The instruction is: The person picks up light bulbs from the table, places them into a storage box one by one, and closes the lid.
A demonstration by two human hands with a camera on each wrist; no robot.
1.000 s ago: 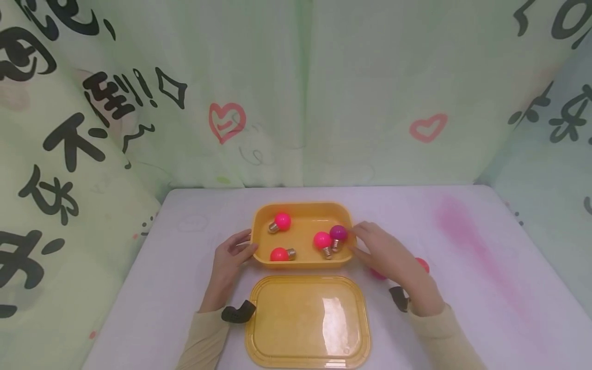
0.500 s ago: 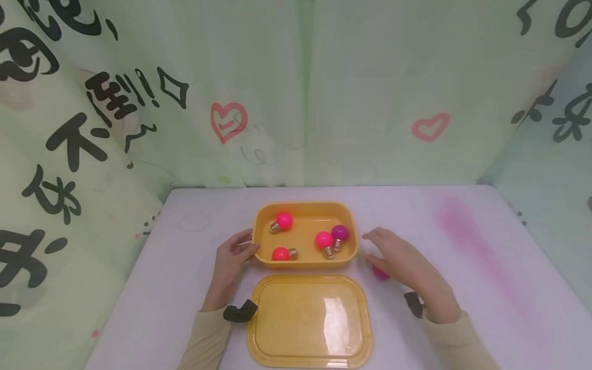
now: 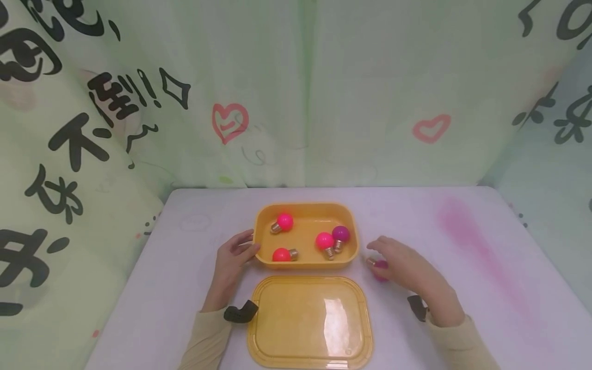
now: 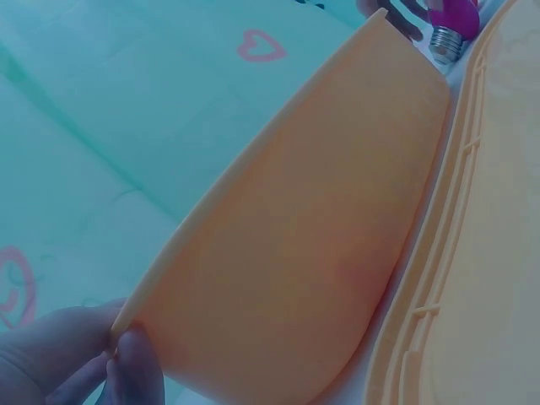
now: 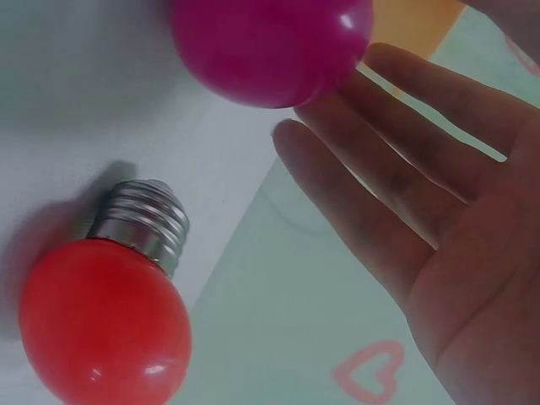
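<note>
My left hand [image 3: 233, 262] pinches the left end of a yellow plastic box [image 3: 305, 265] by its rim, thumb outside, as the left wrist view shows close up. Inside lie several small light bulbs, pink ones such as the pink bulb [image 3: 284, 221] and a purple bulb [image 3: 340, 234]. Right of the box, my right hand [image 3: 409, 267] reaches over another purple bulb [image 3: 381, 270] on the table. In the right wrist view its fingers are stretched out beside that bulb, not curled round it. A red bulb [image 5: 105, 325] with a metal screw base lies nearby, hidden in the head view.
A translucent yellow lid [image 3: 310, 321] lies flat in front of the box. The white table [image 3: 462, 257] carries a pink stain on its right. Light green cloth [image 3: 361, 103] with drawings and writing hangs behind and at both sides.
My right hand has left the box's right end and moved right and nearer to me, down to the purple bulb on the table. The left hand keeps its grip on the box.
</note>
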